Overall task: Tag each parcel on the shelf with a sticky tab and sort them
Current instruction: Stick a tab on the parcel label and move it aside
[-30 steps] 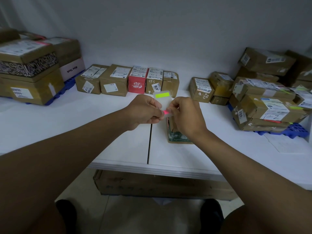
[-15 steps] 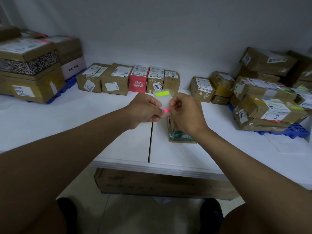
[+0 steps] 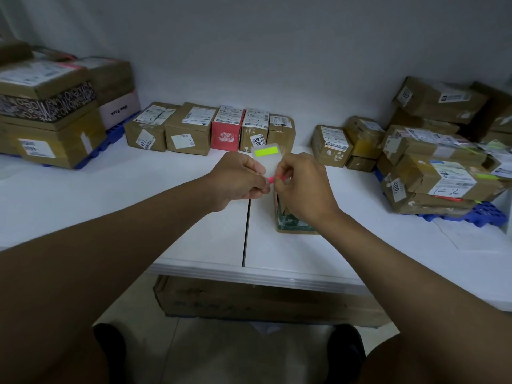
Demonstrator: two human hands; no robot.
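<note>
Above the shelf (image 3: pixel 194 217), left hand (image 3: pixel 238 180) is gripping the tab sheet (image 3: pixel 267 159); right hand (image 3: pixel 300 187) is pinching a pink tab (image 3: pixel 278 177); peeling slowly should avoid tearing.

Parcel row (image 3: pixel 210 128) behind hands; parcel (image 3: pixel 293 225) under right hand (image 3: pixel 302 187).

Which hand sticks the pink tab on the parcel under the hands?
Right, probably. The right hand already pinches the pink tab and sits directly over the parcel. The left hand is busy holding the tab sheet.
</note>
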